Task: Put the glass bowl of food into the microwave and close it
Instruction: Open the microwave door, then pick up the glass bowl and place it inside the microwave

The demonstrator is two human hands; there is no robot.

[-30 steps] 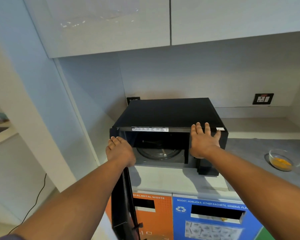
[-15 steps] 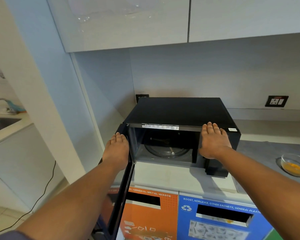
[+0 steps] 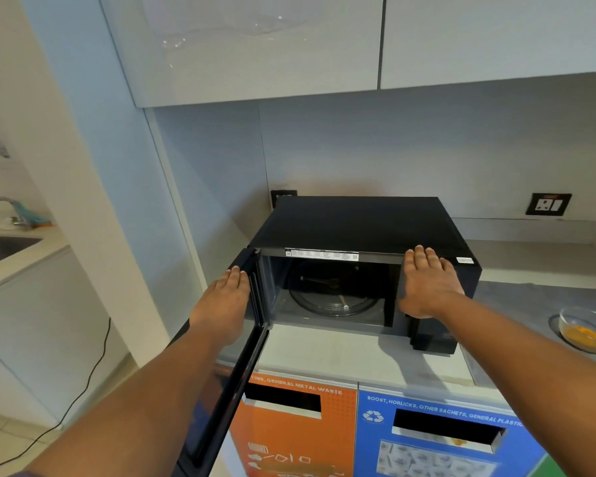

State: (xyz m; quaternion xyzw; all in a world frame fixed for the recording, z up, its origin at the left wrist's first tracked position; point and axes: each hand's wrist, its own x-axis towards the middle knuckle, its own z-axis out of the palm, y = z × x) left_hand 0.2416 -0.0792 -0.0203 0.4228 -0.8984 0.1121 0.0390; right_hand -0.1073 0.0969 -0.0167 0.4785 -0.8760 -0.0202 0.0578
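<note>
A black microwave (image 3: 358,222) stands on the counter with its cavity showing and a glass turntable (image 3: 334,301) inside. Its door (image 3: 234,373) is swung out to the left. My left hand (image 3: 222,304) lies flat against the door's outer face near the hinge side, fingers together. My right hand (image 3: 427,284) presses flat on the microwave's front right panel, holding nothing. The glass bowl (image 3: 580,330) with orange-yellow food sits on the grey counter at the far right, well apart from both hands.
White upper cabinets (image 3: 289,46) hang above the microwave. A wall socket (image 3: 548,204) is at the back right. Orange and blue waste bins (image 3: 427,438) front the counter below. A sink with a tap (image 3: 4,204) is at the left, and a black cable (image 3: 93,370) trails on the floor.
The microwave door has swung further outward to the left with my left hand on it. My right hand has stayed on the front panel. The view has shifted slightly left.
</note>
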